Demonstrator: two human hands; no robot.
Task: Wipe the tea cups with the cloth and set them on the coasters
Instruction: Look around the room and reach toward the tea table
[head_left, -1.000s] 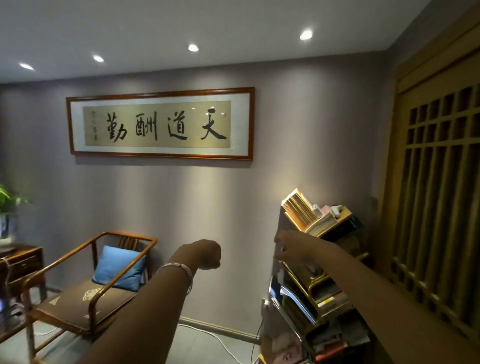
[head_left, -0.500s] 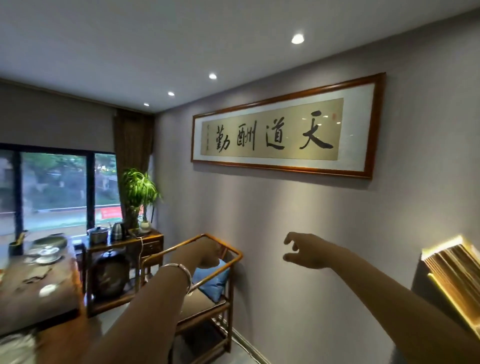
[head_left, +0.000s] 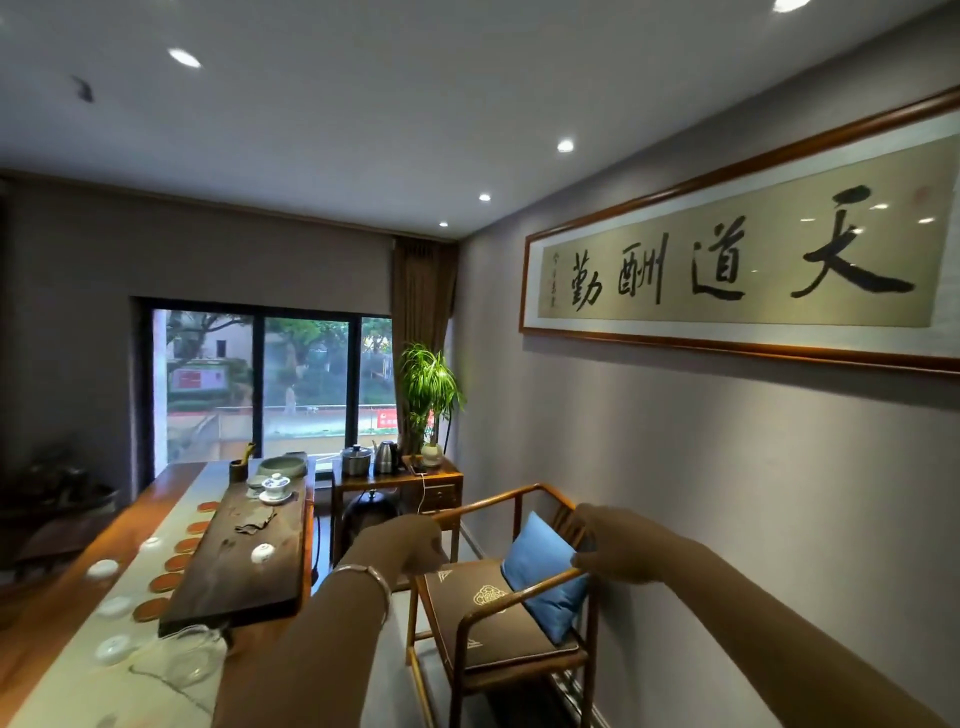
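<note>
Both arms reach forward in the air, and the hands are well apart from each other and hold nothing. The left hand (head_left: 410, 545), with a bracelet (head_left: 366, 577) on the wrist, has its fingers curled downward; the right hand (head_left: 610, 545) has loosely bent fingers and hangs in front of the wooden armchair (head_left: 498, 608), just above the blue cushion (head_left: 540, 571). Whether it touches the chair rail, I cannot tell. The task's things are on the long table (head_left: 62, 623) at the left, well apart from both hands. On the dark tea tray (head_left: 244, 561) lies a crumpled cloth (head_left: 254, 522), and one small white cup (head_left: 262, 552) stands near it. More white cups (head_left: 104, 569) stand along the pale runner, beside a row of round orange coasters (head_left: 176, 564). At the far end of the tray there is a lidded cup (head_left: 275, 486) on a saucer. A glass pitcher (head_left: 182, 657) is at the near end. Behind, a side table (head_left: 410, 480) carries a kettle (head_left: 385, 457) and a green plant (head_left: 428, 395), and a framed calligraphy (head_left: 737, 270) hangs on the right wall.
</note>
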